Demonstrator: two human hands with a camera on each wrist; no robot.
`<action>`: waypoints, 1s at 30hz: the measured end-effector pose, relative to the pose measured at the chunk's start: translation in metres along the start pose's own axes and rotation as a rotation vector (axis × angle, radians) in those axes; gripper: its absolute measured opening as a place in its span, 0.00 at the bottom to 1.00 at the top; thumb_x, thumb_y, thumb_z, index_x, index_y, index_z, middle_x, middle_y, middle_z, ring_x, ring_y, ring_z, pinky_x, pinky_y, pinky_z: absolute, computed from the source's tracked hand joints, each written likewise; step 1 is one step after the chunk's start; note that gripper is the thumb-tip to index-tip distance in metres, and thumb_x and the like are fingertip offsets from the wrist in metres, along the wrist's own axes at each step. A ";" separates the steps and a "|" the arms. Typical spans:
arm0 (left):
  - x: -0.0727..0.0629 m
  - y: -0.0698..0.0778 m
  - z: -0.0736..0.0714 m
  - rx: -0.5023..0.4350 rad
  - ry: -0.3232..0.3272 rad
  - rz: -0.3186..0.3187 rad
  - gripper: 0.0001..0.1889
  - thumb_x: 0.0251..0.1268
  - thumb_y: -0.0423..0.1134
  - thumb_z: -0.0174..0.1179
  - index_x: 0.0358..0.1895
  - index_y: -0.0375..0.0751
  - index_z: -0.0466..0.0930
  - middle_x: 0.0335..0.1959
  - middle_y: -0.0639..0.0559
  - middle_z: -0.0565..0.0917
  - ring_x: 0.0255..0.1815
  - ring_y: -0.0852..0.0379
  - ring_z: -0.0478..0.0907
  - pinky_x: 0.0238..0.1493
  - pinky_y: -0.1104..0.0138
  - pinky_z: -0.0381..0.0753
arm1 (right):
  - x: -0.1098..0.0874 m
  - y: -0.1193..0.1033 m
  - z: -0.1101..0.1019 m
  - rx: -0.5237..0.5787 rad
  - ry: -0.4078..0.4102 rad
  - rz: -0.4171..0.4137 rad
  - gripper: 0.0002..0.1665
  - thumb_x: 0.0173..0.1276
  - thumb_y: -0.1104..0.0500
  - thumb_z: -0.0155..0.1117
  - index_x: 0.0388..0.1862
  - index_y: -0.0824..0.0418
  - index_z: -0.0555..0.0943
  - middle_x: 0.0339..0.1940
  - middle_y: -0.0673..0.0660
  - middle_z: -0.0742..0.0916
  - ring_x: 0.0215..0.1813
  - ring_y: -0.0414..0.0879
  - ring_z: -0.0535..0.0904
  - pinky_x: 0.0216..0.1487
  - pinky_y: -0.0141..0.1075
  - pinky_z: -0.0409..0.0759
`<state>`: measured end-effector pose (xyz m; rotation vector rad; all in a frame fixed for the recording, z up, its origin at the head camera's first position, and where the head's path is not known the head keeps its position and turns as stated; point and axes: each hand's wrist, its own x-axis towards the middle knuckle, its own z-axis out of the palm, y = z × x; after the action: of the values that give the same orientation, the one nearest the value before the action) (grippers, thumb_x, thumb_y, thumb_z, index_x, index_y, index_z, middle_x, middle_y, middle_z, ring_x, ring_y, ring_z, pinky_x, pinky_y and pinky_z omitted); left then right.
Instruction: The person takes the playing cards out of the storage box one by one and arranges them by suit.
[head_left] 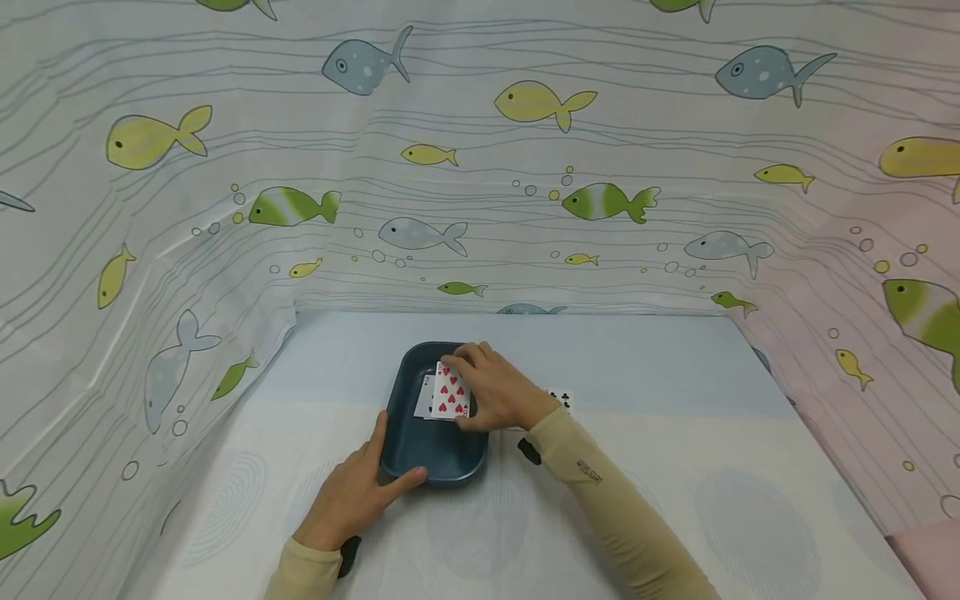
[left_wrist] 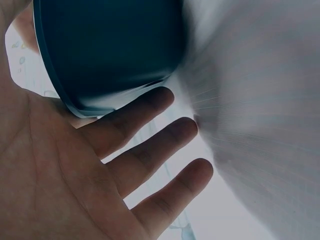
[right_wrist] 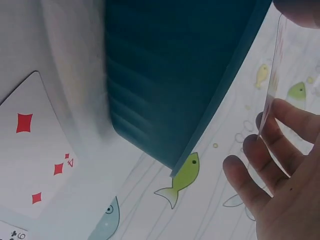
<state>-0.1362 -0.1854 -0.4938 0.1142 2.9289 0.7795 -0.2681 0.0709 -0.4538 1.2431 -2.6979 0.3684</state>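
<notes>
A dark blue tray (head_left: 431, 454) with raised walls sits on the table. My left hand (head_left: 354, 493) rests against its near left corner, thumb on the near rim and index finger along the left side. In the left wrist view the other fingers (left_wrist: 150, 155) stretch out straight. My right hand (head_left: 498, 387) pinches a playing card with several red hearts (head_left: 452, 396) between thumb and fingers, over the tray. The held card (right_wrist: 272, 75) appears edge-on in the right wrist view. Another white card (head_left: 423, 400) shows partly from behind it, in the tray.
Right of the tray, a clubs card (head_left: 561, 400) is partly hidden by the right wrist. The right wrist view shows a diamonds card (right_wrist: 32, 150) and the corner of a clubs card (right_wrist: 12, 232) beside the tray. A fish-print sheet (head_left: 480, 175) surrounds the table.
</notes>
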 end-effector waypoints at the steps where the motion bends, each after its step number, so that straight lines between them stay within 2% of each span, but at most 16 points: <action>1: 0.000 0.000 0.000 -0.003 -0.001 -0.001 0.60 0.60 0.77 0.56 0.84 0.44 0.38 0.74 0.31 0.65 0.69 0.33 0.71 0.63 0.39 0.71 | -0.001 0.000 -0.001 0.003 0.003 0.001 0.54 0.55 0.36 0.71 0.78 0.54 0.65 0.67 0.55 0.72 0.63 0.47 0.67 0.65 0.40 0.72; 12: 0.001 0.001 0.000 0.008 0.000 -0.012 0.61 0.60 0.77 0.56 0.84 0.42 0.38 0.74 0.30 0.66 0.68 0.33 0.71 0.62 0.39 0.72 | -0.017 0.006 -0.013 0.021 0.022 0.037 0.53 0.54 0.38 0.72 0.77 0.55 0.66 0.66 0.55 0.73 0.63 0.47 0.66 0.65 0.40 0.72; 19: 0.000 0.002 0.001 -0.010 0.009 -0.010 0.61 0.59 0.77 0.57 0.84 0.43 0.39 0.74 0.31 0.66 0.68 0.33 0.71 0.63 0.40 0.72 | -0.029 0.011 -0.017 0.017 0.008 0.094 0.53 0.54 0.37 0.73 0.77 0.52 0.66 0.68 0.54 0.72 0.65 0.47 0.66 0.66 0.43 0.72; 30: -0.002 0.002 0.000 -0.007 0.021 -0.005 0.61 0.59 0.76 0.58 0.84 0.43 0.39 0.74 0.30 0.66 0.69 0.33 0.70 0.63 0.40 0.71 | -0.055 0.029 -0.024 0.061 0.040 0.144 0.53 0.49 0.42 0.76 0.75 0.52 0.69 0.66 0.53 0.74 0.64 0.46 0.66 0.60 0.41 0.77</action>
<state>-0.1345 -0.1836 -0.4930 0.0989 2.9443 0.7955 -0.2541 0.1352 -0.4483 1.0459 -2.7689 0.4917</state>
